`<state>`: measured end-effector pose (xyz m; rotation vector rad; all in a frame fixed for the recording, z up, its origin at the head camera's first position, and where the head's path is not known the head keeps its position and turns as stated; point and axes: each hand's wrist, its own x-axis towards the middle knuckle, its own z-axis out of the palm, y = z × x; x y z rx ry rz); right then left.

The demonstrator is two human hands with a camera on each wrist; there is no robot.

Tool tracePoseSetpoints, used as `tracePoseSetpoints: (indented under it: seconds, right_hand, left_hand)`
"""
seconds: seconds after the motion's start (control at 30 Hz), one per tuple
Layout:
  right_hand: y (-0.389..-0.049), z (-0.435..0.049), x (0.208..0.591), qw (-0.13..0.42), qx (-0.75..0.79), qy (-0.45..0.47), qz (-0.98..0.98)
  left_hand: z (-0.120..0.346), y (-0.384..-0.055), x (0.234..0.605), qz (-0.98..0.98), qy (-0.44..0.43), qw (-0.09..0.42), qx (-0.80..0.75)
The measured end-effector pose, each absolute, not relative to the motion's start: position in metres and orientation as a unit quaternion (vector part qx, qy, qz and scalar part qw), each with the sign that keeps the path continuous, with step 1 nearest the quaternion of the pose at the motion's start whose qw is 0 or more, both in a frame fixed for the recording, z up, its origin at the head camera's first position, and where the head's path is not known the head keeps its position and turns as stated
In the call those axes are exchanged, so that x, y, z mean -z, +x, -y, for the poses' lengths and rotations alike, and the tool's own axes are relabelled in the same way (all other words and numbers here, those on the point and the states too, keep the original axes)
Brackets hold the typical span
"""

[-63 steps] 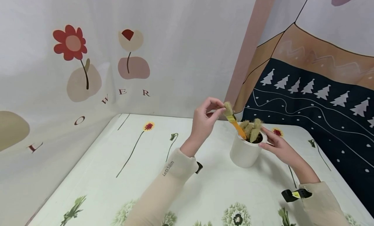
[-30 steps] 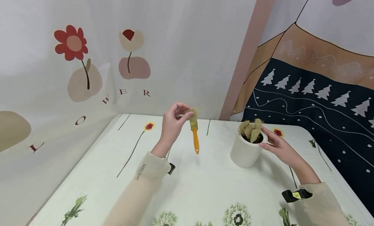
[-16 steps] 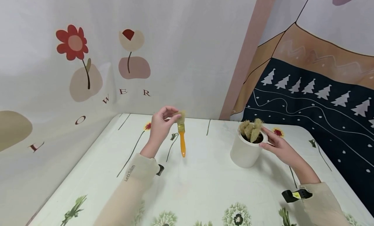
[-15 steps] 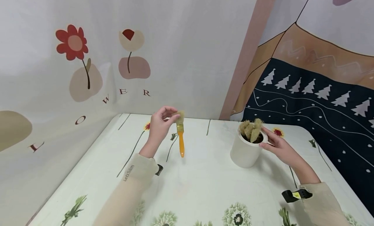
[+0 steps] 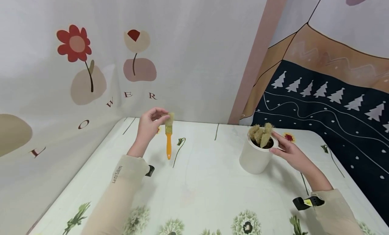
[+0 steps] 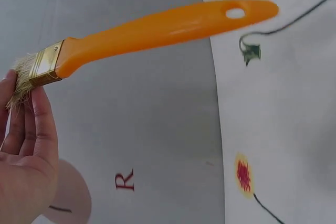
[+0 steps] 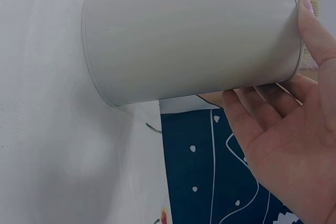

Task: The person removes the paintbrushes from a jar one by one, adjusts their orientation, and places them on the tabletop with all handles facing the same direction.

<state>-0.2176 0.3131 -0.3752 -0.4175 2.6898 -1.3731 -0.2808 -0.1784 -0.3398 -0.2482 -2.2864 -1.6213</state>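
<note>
My left hand (image 5: 148,127) pinches a flat paintbrush (image 5: 169,145) by its pale bristles. The brush hangs above the table, orange handle pointing down; in the left wrist view its gold ferrule (image 6: 46,65) and the hole near the handle's end are plain. To the right, a white cylindrical container (image 5: 254,160) stands on the table with several bristle tufts (image 5: 262,135) sticking up from its dark inside. My right hand (image 5: 290,152) holds the container at its rim on the right side. In the right wrist view, the thumb lies over the rim and the fingers lie along the wall (image 7: 189,40).
A white tablecloth (image 5: 200,181) with printed flowers covers the table. Behind it hangs a pale printed curtain (image 5: 194,59). A dark blue printed cloth (image 5: 319,106) with white trees hangs at the right. Black straps are on both wrists.
The paintbrush, earlier at the container's rim with its handle leaning, has moved left with my left hand and hangs near upright. My right hand and the container have stayed in place.
</note>
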Motion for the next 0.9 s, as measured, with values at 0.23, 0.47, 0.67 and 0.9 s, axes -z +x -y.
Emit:
tracePoseSetpoints:
  seconds: [0.23,0.47,0.67,0.9]
  right_hand:
    - [-0.218,-0.314,0.375,0.043,0.454,-0.143,-0.879]
    - [-0.219,-0.313,0.376,0.043,0.448,-0.140,-0.882]
    - [-0.220,-0.312,0.377,0.044,0.449,-0.137,-0.882]
    - [-0.219,-0.314,0.378,0.040,0.447,-0.140,-0.883]
  left_hand:
    - [0.208,-0.289,0.337,0.812,-0.062,0.145,0.562]
    - [0.244,-0.297,0.340,0.849,-0.053,0.122,0.512]
    - [0.276,-0.301,0.337,0.888,-0.044,0.122,0.442]
    - [0.304,-0.302,0.336,0.909,-0.025,0.102,0.403]
